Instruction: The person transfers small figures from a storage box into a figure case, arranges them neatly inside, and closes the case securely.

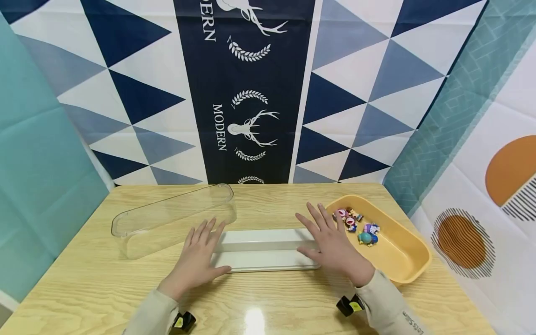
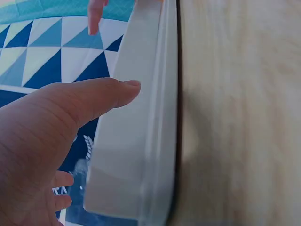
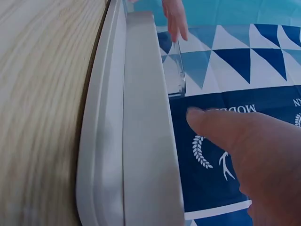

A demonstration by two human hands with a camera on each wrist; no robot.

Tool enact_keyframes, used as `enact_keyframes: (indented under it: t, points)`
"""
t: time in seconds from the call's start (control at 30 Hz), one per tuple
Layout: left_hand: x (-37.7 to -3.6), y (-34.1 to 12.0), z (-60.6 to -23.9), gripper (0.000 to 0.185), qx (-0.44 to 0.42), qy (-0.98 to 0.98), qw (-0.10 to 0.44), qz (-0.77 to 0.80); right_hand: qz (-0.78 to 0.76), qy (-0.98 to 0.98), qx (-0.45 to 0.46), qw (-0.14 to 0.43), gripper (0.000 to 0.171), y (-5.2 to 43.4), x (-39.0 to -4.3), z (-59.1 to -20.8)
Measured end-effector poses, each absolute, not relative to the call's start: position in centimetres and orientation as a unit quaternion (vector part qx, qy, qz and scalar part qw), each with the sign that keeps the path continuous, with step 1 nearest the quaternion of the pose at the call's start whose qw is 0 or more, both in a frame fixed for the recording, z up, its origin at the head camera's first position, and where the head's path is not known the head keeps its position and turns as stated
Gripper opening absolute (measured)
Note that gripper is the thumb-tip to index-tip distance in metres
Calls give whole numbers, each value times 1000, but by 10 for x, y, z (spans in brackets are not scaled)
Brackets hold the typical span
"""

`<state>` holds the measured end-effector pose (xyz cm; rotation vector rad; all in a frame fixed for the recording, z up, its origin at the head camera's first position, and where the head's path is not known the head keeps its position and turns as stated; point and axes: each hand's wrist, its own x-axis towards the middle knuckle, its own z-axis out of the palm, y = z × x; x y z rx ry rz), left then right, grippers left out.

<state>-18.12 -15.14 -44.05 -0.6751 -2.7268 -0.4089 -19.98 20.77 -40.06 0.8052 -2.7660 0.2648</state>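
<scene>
Left hand [image 1: 197,258]: fingers straight and spread, palm down, flat at the left end of the white tray [image 1: 268,249]; thumb tip at its near-left corner. Grip wide, holding nothing. Right hand [image 1: 332,244]: same, fingers splayed, flat over the tray's right end, thumb on its near rim. Grip wide, nothing held.

Tray: long, shallow, white plastic, rounded corners, stepped rim. Sits mid-worktop, long side parallel to the near edge.

Clear plastic cover [image 1: 173,216]: long, transparent, rounded ends, lying toward the far-left corner, just beside the left hand.

Yellow tub [image 1: 412,260]: oval, smooth plastic, at the right edge of the worktop [image 1: 268,298], right of the right hand. Small coloured figurines [image 1: 358,225] lie in its far end; detail too small to tell.

Worktop: light wood grain, glossy. Backdrop cloth [image 1: 247,93]: navy/white triangles, deer heads, wreaths, reads "MODERN". Right sleeve [image 1: 395,309] carries small lettering, not legible.
</scene>
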Motion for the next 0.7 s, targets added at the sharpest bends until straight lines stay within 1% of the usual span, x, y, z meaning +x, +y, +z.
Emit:
enact_keyframes:
  t: [0.13, 0.23, 0.4, 0.57, 0.7]
  points:
    - [-180, -158, -446, 114, -237, -945, 142, -178, 79, -950, 280, 117, 69, 214, -201, -394]
    - [-181, -162, -449, 114, -239, -939, 134, -210, 69, -950, 283, 115, 66, 219, -202, -389]
    - [-180, -167, -453, 112, -229, -928, 91, -280, 46, -948, 291, 122, 63, 228, -203, -380]
    - [-182, -173, -460, 115, -228, -907, 54, -350, 7, -940, 308, 144, 63, 243, -207, -368]
    - [-184, -176, -466, 120, -224, -892, 32, -390, -8, -926, 334, 175, 64, 260, -211, -360]
